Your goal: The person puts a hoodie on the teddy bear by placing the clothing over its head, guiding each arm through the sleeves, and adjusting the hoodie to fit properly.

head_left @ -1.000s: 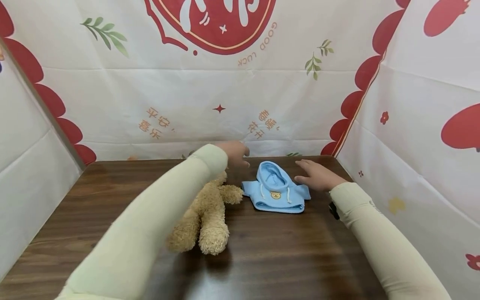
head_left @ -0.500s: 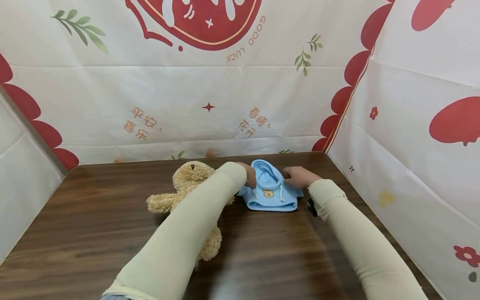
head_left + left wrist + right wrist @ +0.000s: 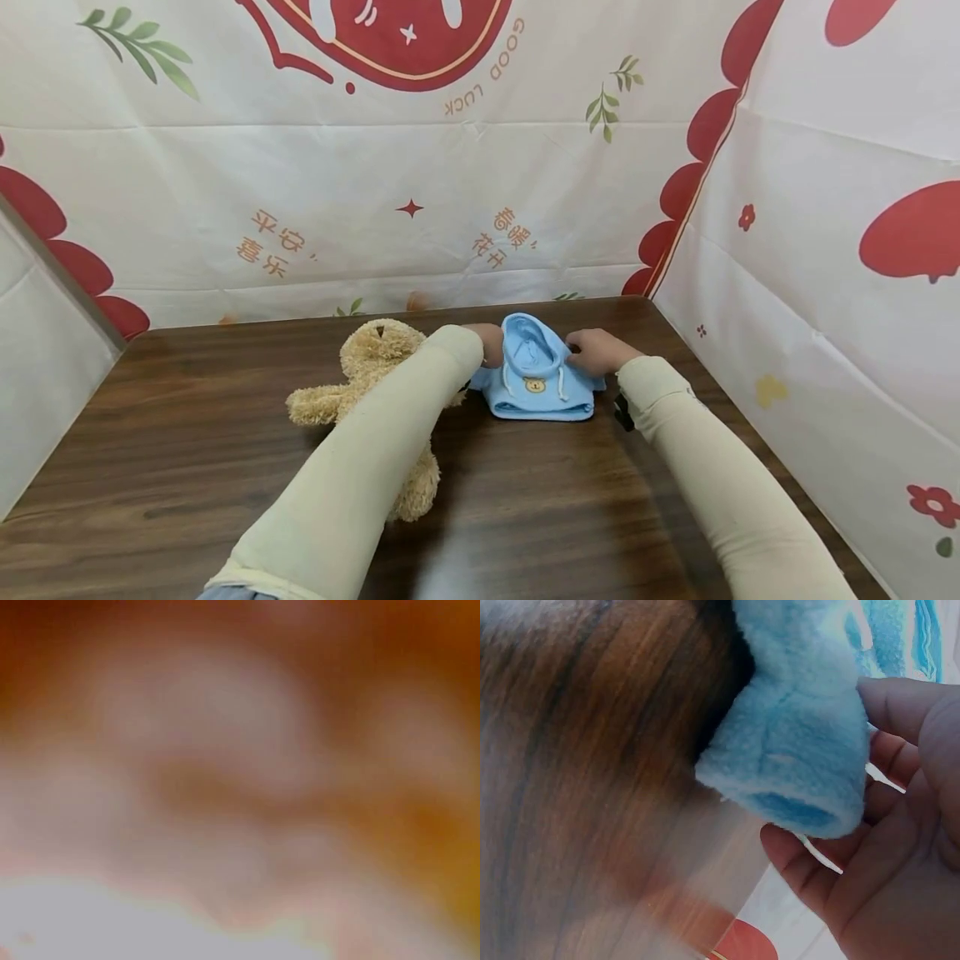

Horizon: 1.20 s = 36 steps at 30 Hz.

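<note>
A small light-blue hoodie [image 3: 536, 392] with a bear-face patch and white drawstrings lies on the brown table [image 3: 517, 492]. At its hood's left edge my left hand [image 3: 491, 343] grips the cloth, fingertips mostly out of sight. My right hand [image 3: 596, 352] pinches the right side near the shoulder. In the right wrist view, the thumb [image 3: 900, 705] lies against the fleecy sleeve [image 3: 802, 750], with fingers behind and below it. A tan plush bear [image 3: 375, 350] lies left of the hoodie, partly covered by my left sleeve. The left wrist view is only blur.
White printed cloth [image 3: 322, 175] with red and green patterns stands behind the table. Another printed cloth wall [image 3: 810, 275] runs along the right side. My left forearm [image 3: 352, 467] crosses over the bear.
Both hands have come down to the two sides of the hoodie and taken hold of it. The head view has shifted slightly. The bear and hoodie stay in place.
</note>
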Each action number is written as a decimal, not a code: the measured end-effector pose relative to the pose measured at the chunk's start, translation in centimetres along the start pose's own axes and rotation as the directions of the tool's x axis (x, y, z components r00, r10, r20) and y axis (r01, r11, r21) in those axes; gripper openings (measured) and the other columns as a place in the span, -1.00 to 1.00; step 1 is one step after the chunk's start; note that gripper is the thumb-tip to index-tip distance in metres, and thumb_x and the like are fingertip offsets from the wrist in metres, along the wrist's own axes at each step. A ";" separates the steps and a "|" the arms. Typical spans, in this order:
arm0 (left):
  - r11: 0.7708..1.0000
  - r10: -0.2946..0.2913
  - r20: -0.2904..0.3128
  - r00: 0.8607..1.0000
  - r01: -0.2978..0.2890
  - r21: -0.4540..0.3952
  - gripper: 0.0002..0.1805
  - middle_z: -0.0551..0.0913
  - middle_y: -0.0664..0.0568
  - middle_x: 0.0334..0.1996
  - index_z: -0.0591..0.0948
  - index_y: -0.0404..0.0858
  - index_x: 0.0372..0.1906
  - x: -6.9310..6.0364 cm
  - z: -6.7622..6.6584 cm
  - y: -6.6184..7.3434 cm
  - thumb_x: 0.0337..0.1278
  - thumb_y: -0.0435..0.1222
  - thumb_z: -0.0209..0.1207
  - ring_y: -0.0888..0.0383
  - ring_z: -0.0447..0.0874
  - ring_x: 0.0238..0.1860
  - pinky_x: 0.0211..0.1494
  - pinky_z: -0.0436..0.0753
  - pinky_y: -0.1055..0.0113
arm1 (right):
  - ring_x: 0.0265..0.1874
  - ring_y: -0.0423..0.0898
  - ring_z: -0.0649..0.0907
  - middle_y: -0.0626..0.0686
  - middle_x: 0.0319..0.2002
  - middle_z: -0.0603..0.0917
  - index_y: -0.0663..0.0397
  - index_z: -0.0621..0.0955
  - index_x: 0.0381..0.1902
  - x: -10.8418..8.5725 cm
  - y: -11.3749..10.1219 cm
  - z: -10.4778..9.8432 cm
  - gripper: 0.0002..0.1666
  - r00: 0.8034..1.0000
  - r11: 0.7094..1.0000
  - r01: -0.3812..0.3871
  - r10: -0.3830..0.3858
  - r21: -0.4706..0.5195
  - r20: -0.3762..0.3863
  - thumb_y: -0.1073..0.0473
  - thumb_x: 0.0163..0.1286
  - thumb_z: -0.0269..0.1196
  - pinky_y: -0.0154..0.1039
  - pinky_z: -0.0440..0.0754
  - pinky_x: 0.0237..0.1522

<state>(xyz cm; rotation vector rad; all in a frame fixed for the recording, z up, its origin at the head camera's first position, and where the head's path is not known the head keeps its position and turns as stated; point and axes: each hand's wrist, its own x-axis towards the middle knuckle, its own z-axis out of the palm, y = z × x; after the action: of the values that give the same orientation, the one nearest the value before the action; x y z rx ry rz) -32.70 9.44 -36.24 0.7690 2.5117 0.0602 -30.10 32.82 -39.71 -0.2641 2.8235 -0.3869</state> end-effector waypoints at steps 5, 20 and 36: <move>0.995 -0.058 -0.133 0.989 0.046 -0.088 -0.61 0.35 0.01 -0.60 0.38 -0.18 -0.65 -0.2 -0.3 -0.5 0.34 -0.48 -0.01 0.15 0.15 -0.59 -0.52 0.27 0.34 | -0.42 -0.01 0.58 0.12 -0.34 0.61 0.19 0.60 -0.16 -0.4 -0.2 -0.3 -0.86 0.998 1.000 0.015 -0.014 0.022 -0.059 0.22 0.47 0.17 -0.19 0.60 -0.42; 0.987 -0.037 -0.337 0.941 -0.019 -0.161 -0.63 0.25 0.07 -0.71 0.32 -0.16 -0.70 -4.5 -4.4 -3.3 0.18 -0.52 -0.05 0.16 0.17 -0.66 -0.57 0.29 0.35 | -0.35 0.02 0.58 0.14 -0.30 0.62 0.20 0.58 -0.05 -2.1 -4.4 -4.4 -0.82 0.939 0.988 0.153 -0.139 0.021 -0.314 0.23 0.52 0.10 -0.07 0.55 -0.29; 0.936 0.008 -0.413 0.911 -0.152 -0.317 -0.75 0.62 -0.15 -0.09 0.62 -0.32 0.03 -20.1 -8.0 -12.4 0.32 -0.39 0.10 -0.05 0.57 -0.07 0.03 0.57 0.04 | -0.29 0.00 0.62 0.11 -0.19 0.66 0.10 0.60 0.05 -3.1 -16.7 -8.1 -0.77 0.848 0.889 0.395 -0.254 0.233 -0.466 0.18 0.52 0.14 -0.10 0.60 -0.28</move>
<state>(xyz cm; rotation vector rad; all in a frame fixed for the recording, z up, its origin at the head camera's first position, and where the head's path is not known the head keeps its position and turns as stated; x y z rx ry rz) -28.61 -10.85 -22.35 0.7738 2.7363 0.7411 -27.25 19.57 -26.67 -0.6735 3.0578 -1.0956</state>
